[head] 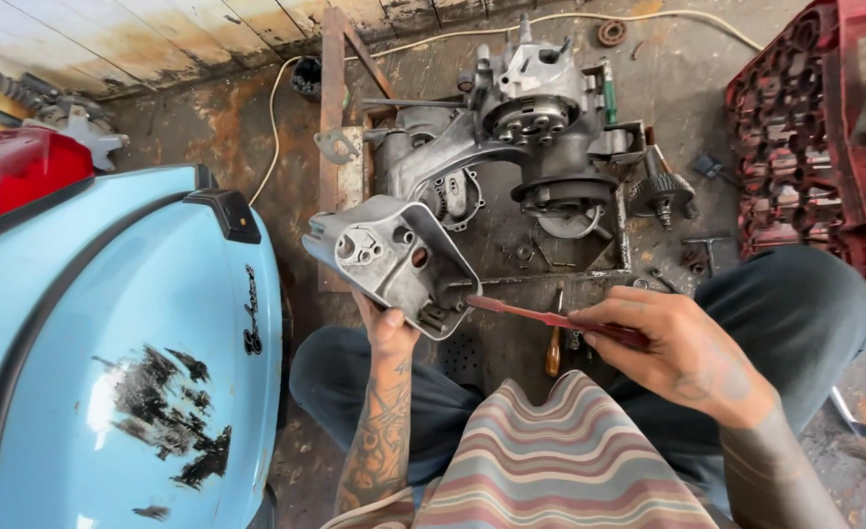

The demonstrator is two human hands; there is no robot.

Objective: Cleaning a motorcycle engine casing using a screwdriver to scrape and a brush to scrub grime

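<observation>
Near the middle of the view, just above your lap, your left hand (386, 328) is closed around the near edge of a grey cast-metal engine cover (392, 262), holding it tilted with its inner face toward you. Your right hand (670, 345) is wrapped shut on a red-handled tool (550, 318) whose tip touches the cover's near right corner. Farther away sits a stripped engine casing (531, 127) on a greasy metal tray (621, 257), with a red socket case (805, 127) at far right and a pale blue scooter body (110, 343) at left. Held only by one edge, the cover could twist under tool pressure, and the tip might slip toward your left thumb or gouge the mating face.
</observation>
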